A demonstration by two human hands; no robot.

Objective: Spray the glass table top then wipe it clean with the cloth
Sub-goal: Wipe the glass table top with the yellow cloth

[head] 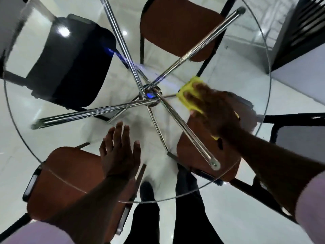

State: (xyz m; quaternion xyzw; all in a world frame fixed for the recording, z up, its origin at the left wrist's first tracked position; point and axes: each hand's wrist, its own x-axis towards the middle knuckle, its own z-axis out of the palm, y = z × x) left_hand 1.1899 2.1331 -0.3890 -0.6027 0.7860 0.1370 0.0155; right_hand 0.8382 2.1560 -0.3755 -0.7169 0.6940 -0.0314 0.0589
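The round glass table top (52,131) fills the view, with chrome legs (98,111) crossing beneath it at a central hub. My right hand (216,110) presses a yellow cloth (189,90) flat onto the glass just right of the hub, fingers spread over it. My left hand (119,152) lies flat on the glass near the front edge, fingers straight and holding nothing. No spray bottle is in view.
Chairs ring the table under the glass: a black one (70,64) at back left, brown ones at the back (175,27), front left (66,182) and front right (202,155). A dark cabinet (302,32) stands at the far right. My legs show below the front edge.
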